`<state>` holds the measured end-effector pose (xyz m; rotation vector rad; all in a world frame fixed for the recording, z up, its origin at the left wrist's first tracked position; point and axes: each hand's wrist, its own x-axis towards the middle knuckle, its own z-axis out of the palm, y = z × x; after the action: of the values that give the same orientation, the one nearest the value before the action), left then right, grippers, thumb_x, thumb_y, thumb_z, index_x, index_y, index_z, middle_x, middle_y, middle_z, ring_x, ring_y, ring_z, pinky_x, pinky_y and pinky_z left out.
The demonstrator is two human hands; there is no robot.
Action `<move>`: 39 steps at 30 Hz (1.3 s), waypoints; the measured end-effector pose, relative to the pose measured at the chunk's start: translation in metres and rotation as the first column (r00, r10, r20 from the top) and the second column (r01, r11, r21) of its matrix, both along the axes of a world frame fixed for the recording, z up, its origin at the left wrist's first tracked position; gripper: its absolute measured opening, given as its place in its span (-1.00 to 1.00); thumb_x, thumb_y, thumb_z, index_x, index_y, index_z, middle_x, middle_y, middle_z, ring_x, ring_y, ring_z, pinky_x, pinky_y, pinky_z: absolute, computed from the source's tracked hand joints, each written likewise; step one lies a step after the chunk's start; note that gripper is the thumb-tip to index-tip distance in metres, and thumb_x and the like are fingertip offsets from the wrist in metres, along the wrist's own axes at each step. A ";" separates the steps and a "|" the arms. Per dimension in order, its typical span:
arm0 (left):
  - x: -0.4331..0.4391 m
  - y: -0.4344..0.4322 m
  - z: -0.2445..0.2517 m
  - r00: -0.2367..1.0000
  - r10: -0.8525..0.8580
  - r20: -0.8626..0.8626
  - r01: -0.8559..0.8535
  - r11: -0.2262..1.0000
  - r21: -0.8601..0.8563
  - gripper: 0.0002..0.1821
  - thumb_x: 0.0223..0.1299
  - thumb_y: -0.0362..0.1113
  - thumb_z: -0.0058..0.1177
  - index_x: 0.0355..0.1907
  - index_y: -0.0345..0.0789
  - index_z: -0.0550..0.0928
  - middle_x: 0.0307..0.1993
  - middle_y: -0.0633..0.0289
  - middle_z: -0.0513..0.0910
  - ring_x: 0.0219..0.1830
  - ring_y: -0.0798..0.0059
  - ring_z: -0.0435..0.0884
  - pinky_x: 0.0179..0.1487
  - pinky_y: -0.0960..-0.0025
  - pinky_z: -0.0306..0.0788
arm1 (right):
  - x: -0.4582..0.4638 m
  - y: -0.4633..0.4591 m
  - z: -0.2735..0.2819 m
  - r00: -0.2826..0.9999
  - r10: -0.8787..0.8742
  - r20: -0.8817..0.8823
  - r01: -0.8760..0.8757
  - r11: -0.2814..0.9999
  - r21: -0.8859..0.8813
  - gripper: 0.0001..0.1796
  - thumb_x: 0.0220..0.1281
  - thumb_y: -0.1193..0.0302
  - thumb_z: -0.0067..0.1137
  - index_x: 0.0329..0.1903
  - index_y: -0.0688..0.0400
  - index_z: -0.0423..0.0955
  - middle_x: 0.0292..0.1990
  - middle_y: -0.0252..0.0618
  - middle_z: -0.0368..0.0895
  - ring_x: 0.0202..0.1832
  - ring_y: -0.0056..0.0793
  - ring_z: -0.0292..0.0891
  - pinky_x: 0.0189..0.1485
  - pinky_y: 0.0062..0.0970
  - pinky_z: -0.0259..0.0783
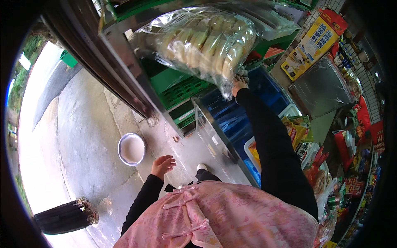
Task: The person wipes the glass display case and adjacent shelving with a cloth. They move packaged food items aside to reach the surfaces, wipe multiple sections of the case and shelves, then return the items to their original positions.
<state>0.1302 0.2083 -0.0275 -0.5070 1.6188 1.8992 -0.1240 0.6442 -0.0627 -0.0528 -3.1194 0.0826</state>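
A clear plastic bag of long pale food pieces, packed in rows [201, 43], lies across the top of the view, above green crates. At the bag's gathered lower right end is my right hand [240, 85], its fingers closed on the crumpled plastic. My left hand [163, 166] hangs low above the pavement, fingers apart and with nothing in it. To its left, a round white basin with a blue rim [132, 149] stands on the ground.
Below the bag is a green plastic crate [189, 91]. A glass-sided case with blue contents [229, 114] stands before me. Packaged goods [297, 127] and a yellow printed carton [313, 46] are at the right. A dark door frame [124, 77] rises at the left.
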 end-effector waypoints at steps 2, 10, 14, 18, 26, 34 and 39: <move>0.008 -0.009 0.000 1.000 -0.016 0.018 0.016 1.000 -0.008 -0.72 0.14 -0.29 -0.04 -0.12 -0.38 0.46 -0.29 0.19 0.59 -0.31 0.48 0.60 -0.30 0.56 0.43 | 0.008 -0.033 0.001 0.991 0.054 -0.126 -0.061 0.997 -0.048 -0.48 0.01 0.39 -0.11 0.14 0.06 0.24 0.17 -0.06 0.21 0.24 -0.08 0.03 0.30 -0.27 -0.11; 0.051 -0.063 -0.013 1.000 -0.004 -0.005 0.004 1.000 -0.005 -0.70 0.13 -0.27 -0.02 -0.11 -0.36 0.48 -0.29 0.21 0.59 -0.31 0.51 0.59 -0.32 0.54 0.40 | 0.082 -0.132 0.015 0.951 0.232 -0.204 -0.275 0.938 -0.213 -0.55 0.06 0.58 -0.15 0.07 0.06 0.34 0.05 -0.11 0.36 0.18 -0.23 0.17 0.24 -0.33 0.05; 0.075 -0.084 -0.024 1.000 0.015 -0.015 -0.015 0.999 0.039 -0.70 0.13 -0.26 -0.03 -0.11 -0.37 0.48 -0.30 0.21 0.59 -0.32 0.51 0.59 -0.33 0.54 0.40 | 0.112 -0.151 0.018 0.948 0.253 -0.194 -0.305 0.899 -0.316 -0.56 0.04 0.62 -0.15 0.03 0.09 0.38 0.05 -0.04 0.35 0.12 -0.15 0.23 0.16 -0.39 0.18; 0.093 -0.094 -0.032 0.999 0.035 0.008 -0.035 0.997 0.062 -0.72 0.14 -0.26 -0.03 -0.12 -0.35 0.48 -0.31 0.23 0.60 -0.33 0.52 0.59 -0.34 0.55 0.39 | 0.158 -0.147 0.025 0.912 0.388 -0.136 -0.405 0.905 -0.131 -0.55 -0.06 0.62 -0.11 -0.01 0.13 0.40 0.18 -0.03 0.17 0.17 -0.02 0.11 0.21 -0.29 0.09; 0.108 -0.101 -0.039 1.000 0.001 -0.005 0.000 0.995 0.098 -0.72 0.15 -0.25 -0.07 -0.11 -0.32 0.47 -0.28 0.24 0.58 -0.28 0.52 0.58 -0.29 0.54 0.41 | 0.254 -0.138 0.049 0.864 0.482 0.142 -0.501 0.798 0.335 -0.81 0.04 0.42 -0.10 -0.32 0.15 0.48 0.22 -0.23 0.12 0.30 -0.11 -0.14 0.22 -0.13 0.01; 0.129 -0.118 -0.057 0.997 0.082 0.013 -0.083 0.983 0.164 -0.73 0.14 -0.26 -0.04 -0.13 -0.33 0.49 -0.29 0.24 0.59 -0.31 0.52 0.59 -0.32 0.52 0.39 | 0.286 -0.152 0.076 0.868 0.220 0.446 -0.403 0.836 0.373 -0.65 0.13 0.39 -0.11 0.01 0.09 0.36 0.30 -0.23 -0.09 0.36 -0.12 -0.32 0.29 -0.15 -0.14; 0.138 -0.122 -0.071 0.983 0.165 0.085 -0.176 0.974 0.141 -0.76 0.13 -0.30 -0.04 -0.17 -0.35 0.50 -0.34 0.23 0.60 -0.38 0.52 0.59 -0.39 0.55 0.39 | 0.277 -0.152 0.065 0.922 0.221 0.318 -0.314 0.907 0.282 -0.52 0.16 0.41 -0.21 0.19 -0.02 0.16 0.31 -0.27 -0.10 0.34 -0.05 -0.29 0.29 -0.13 -0.14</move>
<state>0.2678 0.0863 -0.0988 -0.6627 1.4136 2.0831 0.1528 0.4920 0.0027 0.4126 -3.3453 -0.4852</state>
